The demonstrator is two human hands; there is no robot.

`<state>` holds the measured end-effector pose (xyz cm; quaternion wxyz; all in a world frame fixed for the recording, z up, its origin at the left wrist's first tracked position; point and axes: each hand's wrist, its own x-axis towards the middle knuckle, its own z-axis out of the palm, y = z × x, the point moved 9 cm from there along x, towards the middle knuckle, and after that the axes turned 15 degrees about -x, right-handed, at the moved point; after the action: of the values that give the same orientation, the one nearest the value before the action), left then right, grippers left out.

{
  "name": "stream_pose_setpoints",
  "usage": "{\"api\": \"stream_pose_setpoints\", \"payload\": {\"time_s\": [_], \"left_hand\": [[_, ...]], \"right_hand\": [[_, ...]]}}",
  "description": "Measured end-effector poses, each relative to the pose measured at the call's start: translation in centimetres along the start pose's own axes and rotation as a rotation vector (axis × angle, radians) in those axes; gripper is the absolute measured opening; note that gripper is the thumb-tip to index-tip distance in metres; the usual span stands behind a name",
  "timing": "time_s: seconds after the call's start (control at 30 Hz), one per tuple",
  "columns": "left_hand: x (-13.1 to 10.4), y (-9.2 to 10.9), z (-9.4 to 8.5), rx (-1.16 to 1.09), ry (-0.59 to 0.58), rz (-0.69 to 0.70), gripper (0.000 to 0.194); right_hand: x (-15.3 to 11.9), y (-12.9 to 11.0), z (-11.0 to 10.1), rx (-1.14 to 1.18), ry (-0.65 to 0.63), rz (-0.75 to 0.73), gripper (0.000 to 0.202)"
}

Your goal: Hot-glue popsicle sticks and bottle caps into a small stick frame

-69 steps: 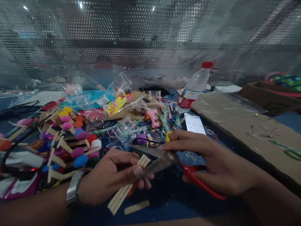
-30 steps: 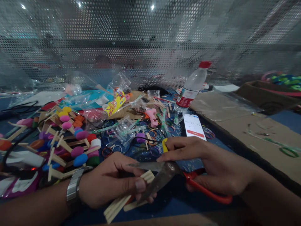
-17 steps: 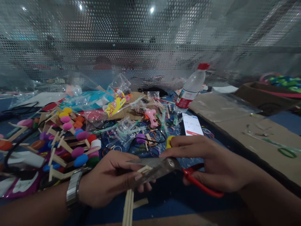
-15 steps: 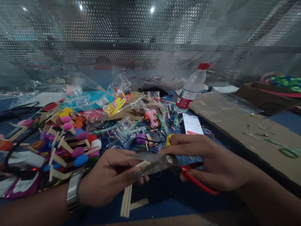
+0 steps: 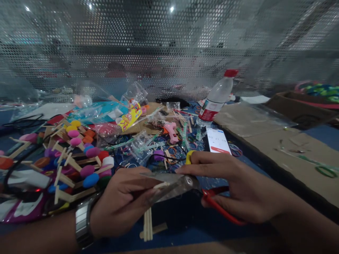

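My left hand (image 5: pixel 120 203), a metal-banded watch at its wrist, is closed round pale wooden craft sticks. A stick end (image 5: pixel 162 185) pokes out past the thumb, between the blades of the scissors (image 5: pixel 188 181). Below the palm a small bundle of sticks (image 5: pixel 148 224) shows, its upper part hidden by the hand. One loose stick (image 5: pixel 161 228) lies flat on the blue surface behind that bundle. My right hand (image 5: pixel 233 183) grips the red and yellow handles, with the blades parted round the stick end and pointing left.
Colourful discs glued to sticks (image 5: pixel 79 155) are heaped at left. Beyond the hands lie a pink glue gun (image 5: pixel 171 132), plastic wrappers (image 5: pixel 143 146) and rubber bands. A water bottle (image 5: pixel 215 100) stands behind a phone (image 5: pixel 218 140). Cardboard (image 5: pixel 270 141) covers the right side.
The scissor blades have shifted slightly left around the stick end. The stick bundle below my left hand has moved a little right and up. Both hands keep their grips.
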<state>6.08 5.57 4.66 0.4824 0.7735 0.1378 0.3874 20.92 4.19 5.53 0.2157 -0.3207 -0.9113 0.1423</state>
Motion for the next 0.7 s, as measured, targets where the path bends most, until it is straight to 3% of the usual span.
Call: {"api": "stream_pose_setpoints", "payload": {"time_s": [0.3,0.47,0.7], "left_hand": [[-0.1,0.9,-0.1,0.051,0.057,0.111,0.018],[-0.2,0.7,-0.6,0.135,0.132,0.041,0.017],[0.1,1.3,-0.6,0.081,0.089,0.094,0.019]], "right_hand": [[-0.2,-0.1,0.2,-0.027,0.013,0.016,0.045],[-0.2,0.0,0.4,-0.042,0.021,0.025,0.045],[0.0,0.4,0.1,-0.044,0.041,0.070,0.050]]}}
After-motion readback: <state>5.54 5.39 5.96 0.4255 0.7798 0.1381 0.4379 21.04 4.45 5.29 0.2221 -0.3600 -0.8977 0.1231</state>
